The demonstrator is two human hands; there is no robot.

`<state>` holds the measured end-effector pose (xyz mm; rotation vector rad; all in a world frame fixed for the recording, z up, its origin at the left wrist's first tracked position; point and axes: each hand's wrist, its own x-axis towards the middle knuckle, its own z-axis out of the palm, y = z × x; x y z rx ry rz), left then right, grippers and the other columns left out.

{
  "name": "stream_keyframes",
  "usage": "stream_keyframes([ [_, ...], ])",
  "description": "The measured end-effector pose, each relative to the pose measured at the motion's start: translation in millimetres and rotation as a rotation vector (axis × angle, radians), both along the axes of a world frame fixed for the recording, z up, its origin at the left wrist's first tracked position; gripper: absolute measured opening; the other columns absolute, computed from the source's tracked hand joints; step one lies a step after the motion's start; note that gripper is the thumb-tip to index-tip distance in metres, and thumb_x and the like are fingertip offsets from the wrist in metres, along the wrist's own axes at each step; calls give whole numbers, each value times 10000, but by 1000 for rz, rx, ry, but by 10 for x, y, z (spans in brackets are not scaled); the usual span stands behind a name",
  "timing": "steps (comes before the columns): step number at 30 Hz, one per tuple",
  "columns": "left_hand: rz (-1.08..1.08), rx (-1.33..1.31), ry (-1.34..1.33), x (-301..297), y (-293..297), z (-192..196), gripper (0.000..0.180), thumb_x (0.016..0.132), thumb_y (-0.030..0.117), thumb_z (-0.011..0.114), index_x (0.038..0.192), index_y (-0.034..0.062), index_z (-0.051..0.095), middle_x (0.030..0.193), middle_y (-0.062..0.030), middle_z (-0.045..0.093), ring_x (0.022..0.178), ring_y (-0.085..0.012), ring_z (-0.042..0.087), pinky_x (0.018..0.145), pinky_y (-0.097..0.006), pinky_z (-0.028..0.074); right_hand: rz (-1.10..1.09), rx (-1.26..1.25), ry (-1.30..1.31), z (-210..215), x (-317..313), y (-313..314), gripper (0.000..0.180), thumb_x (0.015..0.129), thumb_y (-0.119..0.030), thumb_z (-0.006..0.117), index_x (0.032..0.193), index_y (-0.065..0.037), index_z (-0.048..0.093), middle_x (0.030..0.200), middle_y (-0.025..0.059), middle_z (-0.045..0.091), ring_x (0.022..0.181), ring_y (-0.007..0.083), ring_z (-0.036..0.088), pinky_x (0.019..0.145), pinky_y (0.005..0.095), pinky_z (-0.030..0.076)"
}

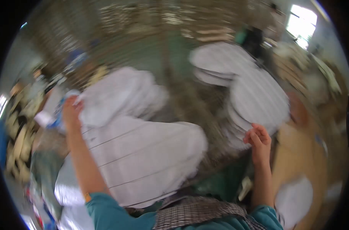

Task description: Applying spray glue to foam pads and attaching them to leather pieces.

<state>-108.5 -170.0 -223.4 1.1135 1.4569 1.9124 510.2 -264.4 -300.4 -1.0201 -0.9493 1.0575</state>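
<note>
My left hand [72, 113] reaches out at the left to the edge of an upper stack of white, rounded flat pieces [113, 96]. Motion smears its fingers, so whether they grip that edge is unclear. Nearer me, below that stack, lies a large white piece [155, 153] crossed by thin dark lines. My right hand [258, 138] is raised at the right with loosely bent fingers, apart from one another and with nothing visible between them. Just beyond it, a stack of white striped oval pieces [258, 96] overlaps another white stack [222, 59].
A brown board [297, 161] with a white oval piece [295, 201] is at the right. Silvery wrapped bundles [69, 189] stand at the lower left, beside heaped pale pieces [21, 142]. Piled stacks line the back, and a window [301, 25] shows at the far right.
</note>
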Motion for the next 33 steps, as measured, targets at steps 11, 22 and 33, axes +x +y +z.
stream_keyframes([
  [11, -1066, -28, 379, 5945, -385, 85, 175, 783, 74, 577, 939, -5, 572, 855, -80, 584, 765, -140, 586, 731, -245, 464, -939, -838, -1427, -2040, 2825, -3018, 212, 672, -149, 654, 833, -50, 561, 808, 115, 555, 839, 314, 532, 694, 410, 465],
  [22, -1698, -1252, -56, 8180, -2411, -2615, 119, 827, 137, 589, 907, 56, 553, 859, -83, 614, 718, -202, 613, 658, -314, 500, -798, -720, -1428, -2154, 3256, -3357, 115, 634, -53, 581, 704, -55, 490, 760, 108, 529, 775, 294, 534, 584, 405, 477],
  [33, -1582, -1423, -433, 8386, -2883, -2638, 212, 837, 264, 591, 960, 100, 540, 882, -58, 602, 769, -194, 594, 671, -319, 486, -766, -426, -1215, -1964, 3223, -3123, 84, 653, -96, 600, 660, -63, 523, 675, 113, 516, 645, 306, 542, 544, 403, 462],
])
